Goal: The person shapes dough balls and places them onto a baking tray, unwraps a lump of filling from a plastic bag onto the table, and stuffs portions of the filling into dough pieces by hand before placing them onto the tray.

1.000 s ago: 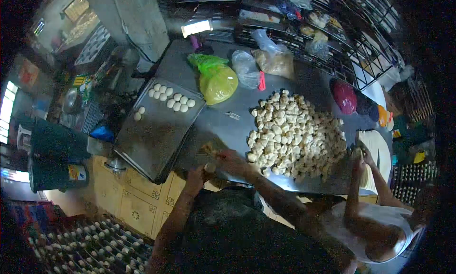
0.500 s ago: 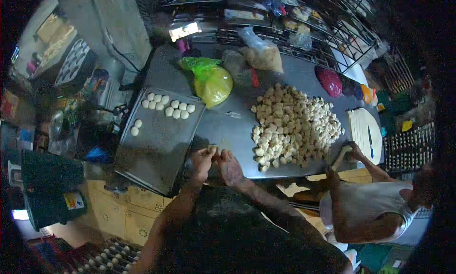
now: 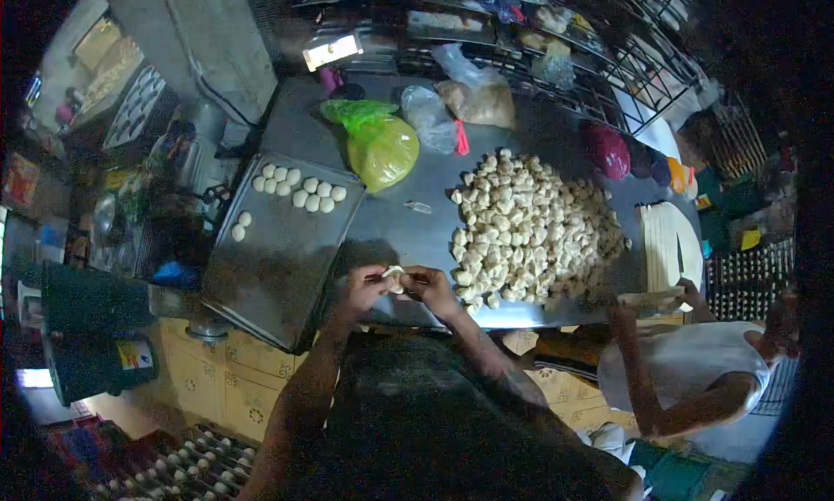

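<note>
A small pale piece of dough (image 3: pixel 394 278) is stretched between my two hands, just above the near edge of the table. My left hand (image 3: pixel 365 289) pinches its left side, and my right hand (image 3: pixel 433 292) has closed fingers on its right side. Left of my hands lies a dark baking tray (image 3: pixel 265 279), where several smooth round dough balls (image 3: pixel 311 191) sit in rows at the far end and two more (image 3: pixel 241 225) lie lower down. To the right, a big heap of rough dough pieces (image 3: pixel 530 227) covers the metal table (image 3: pixel 404 240).
Behind stand a yellow-green bag (image 3: pixel 382 153), a clear bag (image 3: pixel 428 119) and a bag of brownish contents (image 3: pixel 478 103). A small clear object (image 3: pixel 418 207) lies mid-table. At right, a co-worker (image 3: pixel 686 371) holds a long dough piece (image 3: pixel 650 301) near a pale board (image 3: pixel 671 240).
My hands have moved slightly apart, and the dough between them now shows more, spread open. The co-worker's long dough piece has swung to nearly level. The view has shifted a little.
</note>
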The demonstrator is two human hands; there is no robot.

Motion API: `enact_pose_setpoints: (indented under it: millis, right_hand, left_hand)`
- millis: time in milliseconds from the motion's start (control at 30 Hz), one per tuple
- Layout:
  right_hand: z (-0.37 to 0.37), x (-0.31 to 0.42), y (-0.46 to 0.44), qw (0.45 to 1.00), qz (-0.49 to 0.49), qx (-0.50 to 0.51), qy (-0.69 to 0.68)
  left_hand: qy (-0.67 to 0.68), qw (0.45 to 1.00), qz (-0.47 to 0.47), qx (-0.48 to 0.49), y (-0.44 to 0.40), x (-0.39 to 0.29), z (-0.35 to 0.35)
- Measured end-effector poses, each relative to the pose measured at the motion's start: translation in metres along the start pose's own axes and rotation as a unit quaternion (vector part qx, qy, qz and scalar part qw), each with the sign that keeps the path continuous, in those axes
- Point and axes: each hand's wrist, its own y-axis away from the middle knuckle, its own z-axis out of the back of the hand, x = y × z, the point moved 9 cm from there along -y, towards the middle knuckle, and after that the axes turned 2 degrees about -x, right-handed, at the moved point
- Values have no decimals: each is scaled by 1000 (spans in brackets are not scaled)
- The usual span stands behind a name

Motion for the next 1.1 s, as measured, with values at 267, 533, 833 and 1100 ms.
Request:
enact_pose_setpoints:
  millis: [267,533,833,1100]
  right_hand:
    - [25,-32,3,994,-40,54,-82]
    - [21,-32,-20,995,84,-34,46]
    - [-39,38,-15,923,262,-80,271]
    - [30,-40,-19,980,-33,-80,178]
  left_hand:
    - [-213,968,-63,-119,24,3,-9]
    - [-53,992,-108,32,9,-27,-22]
    - [120,982,33,-142,-4,38,50]
    - [71,997,10,-43,-1,35,-1]
